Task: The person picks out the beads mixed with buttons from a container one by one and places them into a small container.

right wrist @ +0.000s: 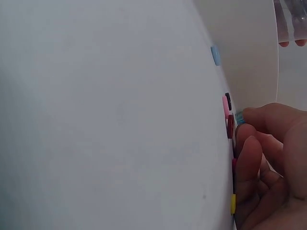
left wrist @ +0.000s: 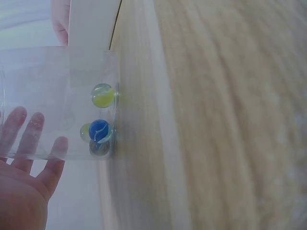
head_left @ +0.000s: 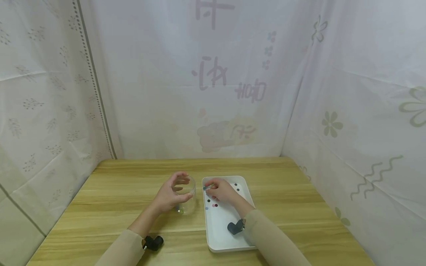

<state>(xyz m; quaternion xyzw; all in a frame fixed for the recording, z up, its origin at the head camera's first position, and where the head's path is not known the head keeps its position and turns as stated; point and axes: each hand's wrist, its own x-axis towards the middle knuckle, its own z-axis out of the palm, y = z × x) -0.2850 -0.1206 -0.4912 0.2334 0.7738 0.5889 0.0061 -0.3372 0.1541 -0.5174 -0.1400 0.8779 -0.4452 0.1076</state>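
Observation:
My left hand (head_left: 171, 194) grips a clear cylindrical cup (head_left: 189, 205) standing on the table, thumb on the near side and fingers round the far side. In the left wrist view, several glass marbles lie at the bottom of the cup, among them a yellow marble (left wrist: 103, 96) and a blue marble (left wrist: 99, 130). Over the left part of a white tray (head_left: 216, 234), my right hand (head_left: 221, 190) pinches a teal glassy marble (right wrist: 241, 118) between its fingertips. Fingers partly hide the marble.
Small button-like discs lie in the tray: a light blue disc (right wrist: 216, 55), a pink disc (right wrist: 225, 106), a red disc (right wrist: 230, 126), a yellow disc (right wrist: 233, 204) and several dark ones. The wooden table (head_left: 149, 255) is bordered by patterned curtains (head_left: 166, 92).

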